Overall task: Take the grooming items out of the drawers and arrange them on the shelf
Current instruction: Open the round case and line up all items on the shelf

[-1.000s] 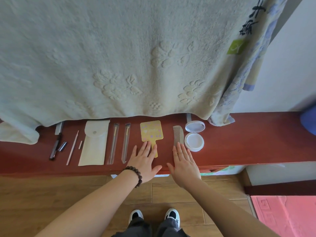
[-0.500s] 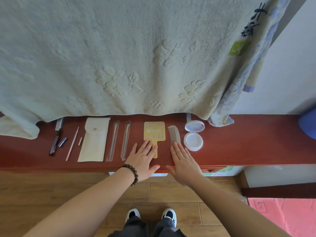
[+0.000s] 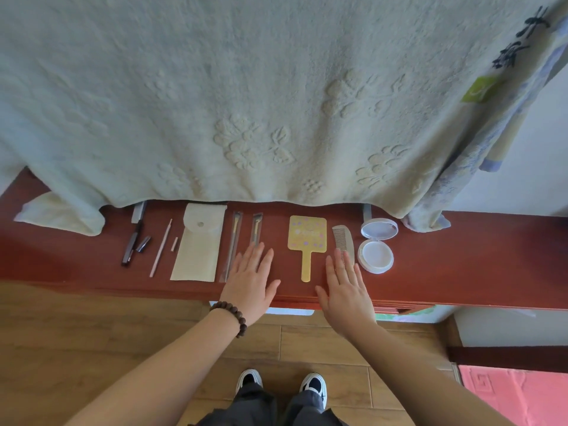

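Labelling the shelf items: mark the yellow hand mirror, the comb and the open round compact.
yellow hand mirror (image 3: 307,233): head view, middle of its patterned panel.
comb (image 3: 343,238): head view, on its teeth.
open round compact (image 3: 375,256): head view, centre of its base.

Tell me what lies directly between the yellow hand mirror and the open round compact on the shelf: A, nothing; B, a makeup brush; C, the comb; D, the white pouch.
C: the comb lies on the shelf between the yellow hand mirror and the open round compact.
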The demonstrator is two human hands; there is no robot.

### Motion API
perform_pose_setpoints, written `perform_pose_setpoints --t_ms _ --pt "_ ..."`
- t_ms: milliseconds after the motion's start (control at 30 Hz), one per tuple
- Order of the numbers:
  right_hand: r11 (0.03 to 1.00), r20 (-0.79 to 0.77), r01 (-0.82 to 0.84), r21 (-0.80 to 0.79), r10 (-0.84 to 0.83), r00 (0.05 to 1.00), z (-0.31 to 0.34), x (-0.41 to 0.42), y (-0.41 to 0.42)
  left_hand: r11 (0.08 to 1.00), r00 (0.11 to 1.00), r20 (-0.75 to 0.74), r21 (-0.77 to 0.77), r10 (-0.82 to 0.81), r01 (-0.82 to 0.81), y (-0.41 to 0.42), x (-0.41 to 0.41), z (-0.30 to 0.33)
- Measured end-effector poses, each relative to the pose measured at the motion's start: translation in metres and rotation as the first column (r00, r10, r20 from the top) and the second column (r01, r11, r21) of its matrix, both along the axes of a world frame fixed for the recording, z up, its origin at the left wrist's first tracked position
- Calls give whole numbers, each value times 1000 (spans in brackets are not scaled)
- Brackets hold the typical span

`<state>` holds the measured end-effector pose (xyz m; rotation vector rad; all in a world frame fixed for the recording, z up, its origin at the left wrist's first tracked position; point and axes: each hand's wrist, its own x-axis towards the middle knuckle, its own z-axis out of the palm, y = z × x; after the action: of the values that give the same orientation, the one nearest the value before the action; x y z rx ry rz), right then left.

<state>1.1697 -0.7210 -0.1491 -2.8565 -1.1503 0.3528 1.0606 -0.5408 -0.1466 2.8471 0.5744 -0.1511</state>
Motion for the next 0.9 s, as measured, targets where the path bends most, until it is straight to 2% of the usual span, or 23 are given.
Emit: perform_pose_setpoints --t_ms 100,200,333,467,900 --pt "991 -40 -115 70 118 992 4 -26 40 994 994 23 29 105 -106 23 -25 -1" --pt "975 -88 -203 89 211 974 3 -46 83 991 989 -73 52 129 -125 38 -38 -2" --pt "963 -129 -269 -4 266 955 -4 -54 117 992 970 -231 117 78 -52 49 -44 -6" --pt "944 -145 -311 -107 295 945 -11 -54 122 994 956 -289 109 57 -26 51 -48 -11" --pt "973 -142 -204 -109 188 972 -11 -46 98 999 963 -268 47 32 -20 34 -32 -12"
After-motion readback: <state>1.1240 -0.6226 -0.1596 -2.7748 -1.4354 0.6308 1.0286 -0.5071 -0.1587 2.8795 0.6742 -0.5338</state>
